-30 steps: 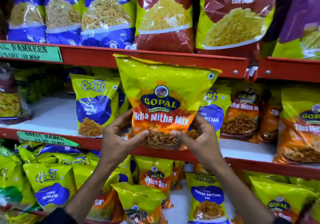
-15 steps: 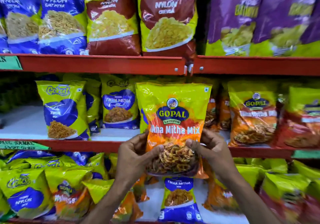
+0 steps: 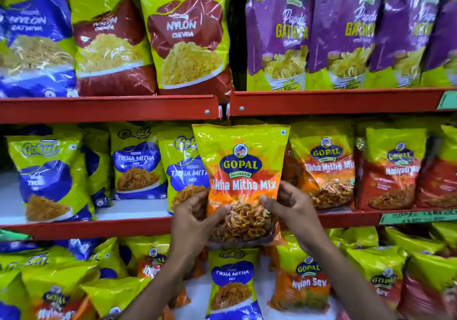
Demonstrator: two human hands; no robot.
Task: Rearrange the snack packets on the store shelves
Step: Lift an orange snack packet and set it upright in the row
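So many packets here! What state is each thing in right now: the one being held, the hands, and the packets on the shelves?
Gopal Tikha Mitha Mix packet: sealed, upright, held in front of the middle shelf.
Left hand: gripping the packet's lower left.
Right hand: gripping the packet's lower right.
Nylon Chevda packet: upright on the top shelf.
Purple Gathiya packets: upright in a row.
Blue Tikha Mitha packet: upright on the middle shelf.
Bottom-shelf packets: jumbled, leaning.

Red metal shelf rails [image 3: 108,109] run across w/ silver screws [image 3: 207,111] near the centre joint, white shelf boards [image 3: 131,208] behind, green printed price labels [image 3: 418,217] stuck on the rail fronts at rt & left edges.
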